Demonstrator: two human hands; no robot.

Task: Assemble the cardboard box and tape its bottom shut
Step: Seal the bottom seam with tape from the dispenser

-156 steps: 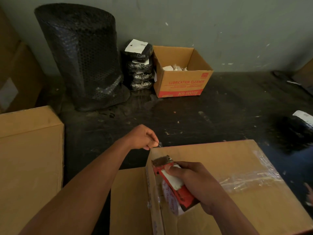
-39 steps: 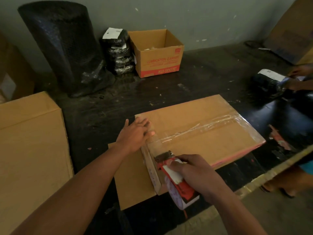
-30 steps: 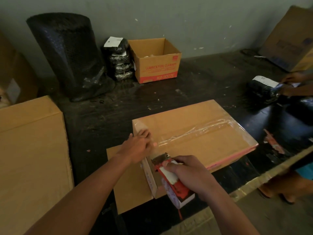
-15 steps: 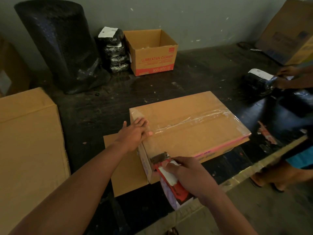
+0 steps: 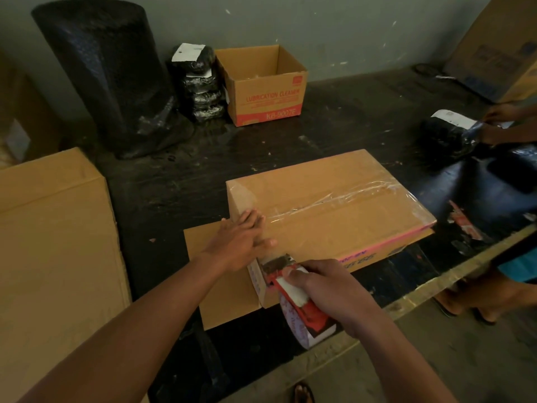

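Observation:
A brown cardboard box (image 5: pixel 343 219) lies bottom-up on the dark table, with a strip of clear tape (image 5: pixel 334 200) running along its centre seam. My left hand (image 5: pixel 242 242) presses flat on the box's near-left corner, fingers spread over the tape end. My right hand (image 5: pixel 328 292) grips a red tape dispenser (image 5: pixel 293 295), whose blade end sits at the box's near edge while the tape roll hangs below, off the box's side.
A flat cardboard sheet (image 5: pixel 223 274) lies under the box's left end. A large box (image 5: pixel 52 242) stands at left. A black bubble-wrap roll (image 5: pixel 107 74), stacked black parcels (image 5: pixel 197 82) and an open box (image 5: pixel 264 85) stand at the back. Another person's hands (image 5: pixel 499 123) hold a black parcel (image 5: pixel 447 135) at right.
My left hand slid from the box's left corner down along the tape end and now presses flat. The dispenser stays at the near edge in my right hand. The view shifted slightly.

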